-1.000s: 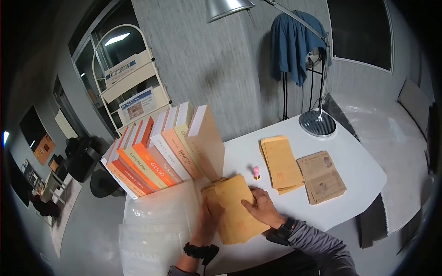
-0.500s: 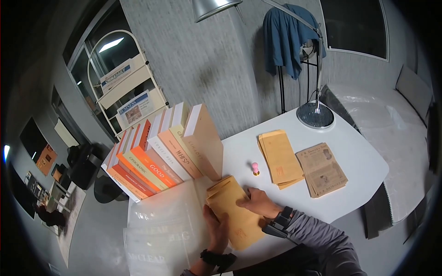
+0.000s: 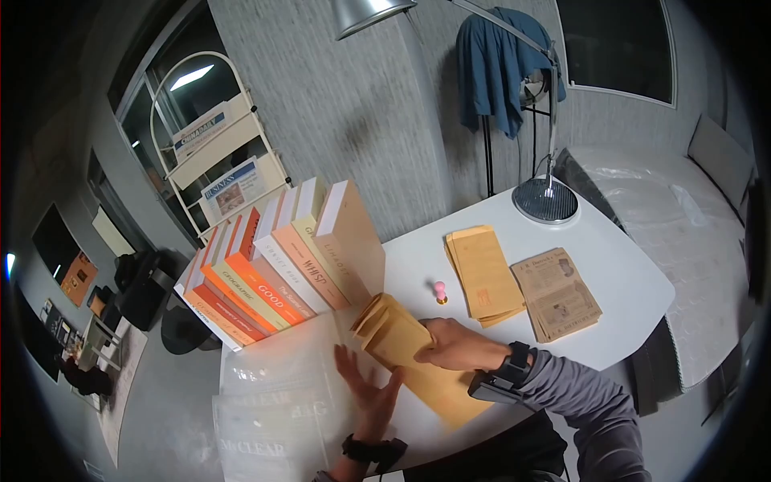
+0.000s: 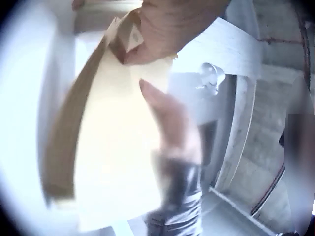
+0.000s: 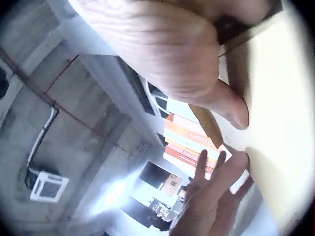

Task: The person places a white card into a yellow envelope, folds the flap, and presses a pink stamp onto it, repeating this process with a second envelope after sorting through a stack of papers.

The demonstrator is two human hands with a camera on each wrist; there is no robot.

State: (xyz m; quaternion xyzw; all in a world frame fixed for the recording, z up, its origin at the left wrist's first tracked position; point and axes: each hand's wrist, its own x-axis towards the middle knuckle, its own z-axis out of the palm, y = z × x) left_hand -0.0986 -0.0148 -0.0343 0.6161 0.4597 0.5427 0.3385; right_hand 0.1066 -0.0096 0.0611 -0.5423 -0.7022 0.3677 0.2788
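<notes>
My right hand [image 3: 464, 345] grips a stack of yellow kraft paper envelopes [image 3: 438, 394] by its far right side, fingers curled over the edge. Tilted over the near part of the table, the stack fans apart at its far end. My left hand [image 3: 368, 398] is beside its left edge with fingers spread, and the thumb tip overlaps the paper. In the right wrist view, the same left hand [image 5: 211, 201] shows straight, parted fingers. The envelope face [image 4: 118, 137] looks washed out in the left wrist view.
White table [image 3: 409, 253] holds a row of upright books [image 3: 281, 273], clear plastic bags [image 3: 273, 402], a pink-handled stamp [image 3: 440, 291], more kraft envelopes [image 3: 486, 277] and a newsprint-patterned paper stack [image 3: 556, 296]. A desk lamp base [image 3: 546, 201] stands at the back.
My left hand has let go of the stack's left side and spread its fingers. My right hand has shifted its grip, turning the stack, whose far end now fans apart.
</notes>
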